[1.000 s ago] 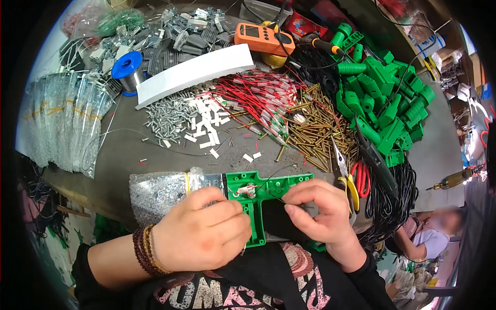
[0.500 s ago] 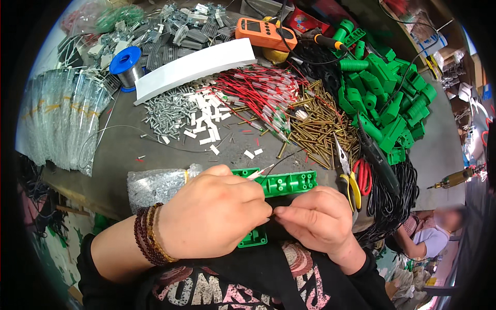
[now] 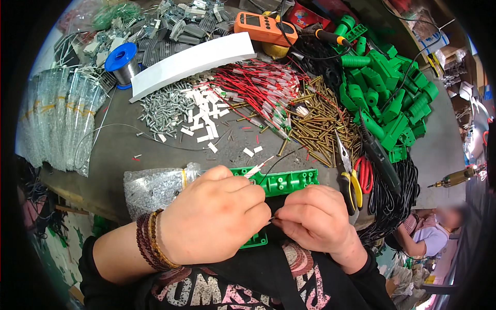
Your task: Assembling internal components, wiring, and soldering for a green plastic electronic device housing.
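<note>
My left hand (image 3: pixel 214 212) is closed, back up, over a green plastic housing (image 3: pixel 289 182). White-sleeved wires (image 3: pixel 256 169) with bare tips poke out above its knuckles, beside a thin black wire. My right hand (image 3: pixel 316 217) is pinched shut just to the right, its fingertips almost meeting the left ones. A thin wire end (image 3: pixel 272 218) shows between the two hands; most of it is hidden by the fingers. The housing has an open, ribbed inside with screw posts. A lower green part (image 3: pixel 258 240) shows beneath my left hand.
A clear plastic bundle (image 3: pixel 152 191) lies left of my hands. Beyond are screws (image 3: pixel 163 111), white pieces (image 3: pixel 204 116), red wires (image 3: pixel 253 88), brass-coloured screws (image 3: pixel 320 124) and green housings (image 3: pixel 387 88). Pliers (image 3: pixel 349 175), a soldering iron (image 3: pixel 380 160) and black cables (image 3: pixel 392 201) are right; solder spool (image 3: pixel 121 62) left.
Both hands stay close together and pinched, with only slight finger movement; the right fingers have rolled a little and a thin wire end shows between the fingertips. The view has shifted slightly.
</note>
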### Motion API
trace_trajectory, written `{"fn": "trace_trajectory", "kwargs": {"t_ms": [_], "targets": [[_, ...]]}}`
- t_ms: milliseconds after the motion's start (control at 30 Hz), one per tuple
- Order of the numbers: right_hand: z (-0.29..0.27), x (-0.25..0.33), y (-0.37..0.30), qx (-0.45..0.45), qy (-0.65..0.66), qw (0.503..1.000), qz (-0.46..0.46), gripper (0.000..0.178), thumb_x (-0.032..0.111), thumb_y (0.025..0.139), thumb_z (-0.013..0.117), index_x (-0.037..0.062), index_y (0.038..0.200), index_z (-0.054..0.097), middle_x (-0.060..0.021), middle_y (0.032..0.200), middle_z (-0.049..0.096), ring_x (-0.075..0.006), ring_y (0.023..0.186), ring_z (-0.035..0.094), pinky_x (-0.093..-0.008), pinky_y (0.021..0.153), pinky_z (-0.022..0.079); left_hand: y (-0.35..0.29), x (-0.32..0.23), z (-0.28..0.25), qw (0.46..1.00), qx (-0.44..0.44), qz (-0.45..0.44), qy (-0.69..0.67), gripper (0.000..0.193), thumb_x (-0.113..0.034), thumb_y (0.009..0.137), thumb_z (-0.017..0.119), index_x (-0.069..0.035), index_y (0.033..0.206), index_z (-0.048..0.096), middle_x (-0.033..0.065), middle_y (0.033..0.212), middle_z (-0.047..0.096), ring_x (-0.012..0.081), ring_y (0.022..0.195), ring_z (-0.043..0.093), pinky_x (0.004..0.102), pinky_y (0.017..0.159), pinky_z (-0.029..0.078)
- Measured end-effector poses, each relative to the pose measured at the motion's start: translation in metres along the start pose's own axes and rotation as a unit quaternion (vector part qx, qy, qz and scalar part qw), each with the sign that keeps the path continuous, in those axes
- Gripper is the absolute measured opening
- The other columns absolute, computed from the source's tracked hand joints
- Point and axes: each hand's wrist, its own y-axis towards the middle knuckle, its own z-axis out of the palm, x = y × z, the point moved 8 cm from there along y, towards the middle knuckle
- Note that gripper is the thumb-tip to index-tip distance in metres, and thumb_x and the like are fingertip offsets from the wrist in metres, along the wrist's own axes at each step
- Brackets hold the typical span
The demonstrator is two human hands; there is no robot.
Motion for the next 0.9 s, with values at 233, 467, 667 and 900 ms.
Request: {"fn": "trace_trajectory", "kwargs": {"t_ms": [233, 467, 667, 900], "targets": [[0.004, 0.005, -0.001, 0.029, -0.031, 0.999, 0.006, 0.024, 0.006, 0.071, 0.078, 0.0068, 0.093, 0.066, -0.0045, 0.082, 0.062, -0.0233, 0.066, 0.063, -0.0340, 0.056, 0.051, -0.001, -0.001, 0.004, 1.000, -0.005, 0.018, 0.020, 0.010, -0.016, 0.074, 0.069, -0.011, 0.078, 0.061, 0.0013, 0.081, 0.056, 0.0186, 0.074, 0.059, 0.0340, 0.068, 0.042], [0.022, -0.023, -0.025, 0.051, 0.281, 0.918, 0.275, 0.007, 0.008, 0.091, 0.064, 0.0015, 0.092, 0.060, -0.0083, 0.079, 0.061, -0.0237, 0.066, 0.059, -0.0326, 0.061, 0.048, -0.011, -0.023, 0.005, 0.961, -0.146, 0.149, 0.179, 0.016, -0.011, 0.069, 0.073, -0.004, 0.084, 0.072, -0.0014, 0.075, 0.057, 0.0113, 0.061, 0.052, 0.0279, 0.050, 0.033], [0.020, -0.021, -0.023, 0.053, 0.226, 0.940, 0.250, 0.011, 0.009, 0.096, 0.057, 0.0008, 0.090, 0.060, -0.0091, 0.075, 0.061, -0.0225, 0.066, 0.059, -0.0327, 0.063, 0.048, -0.009, -0.029, 0.004, 0.957, -0.162, 0.125, 0.203, 0.017, -0.008, 0.069, 0.072, -0.003, 0.085, 0.072, -0.0024, 0.069, 0.049, 0.0111, 0.056, 0.048, 0.0282, 0.048, 0.029], [0.030, -0.031, -0.034, 0.071, 0.350, 0.871, 0.338, 0.022, 0.016, 0.100, 0.053, 0.0002, 0.087, 0.061, -0.0065, 0.070, 0.062, -0.0165, 0.061, 0.058, -0.0323, 0.058, 0.048, -0.003, -0.022, 0.005, 0.980, -0.129, 0.034, 0.146, 0.011, -0.012, 0.069, 0.070, -0.010, 0.071, 0.059, 0.0003, 0.070, 0.044, 0.0148, 0.059, 0.051, 0.0293, 0.045, 0.035]]}}
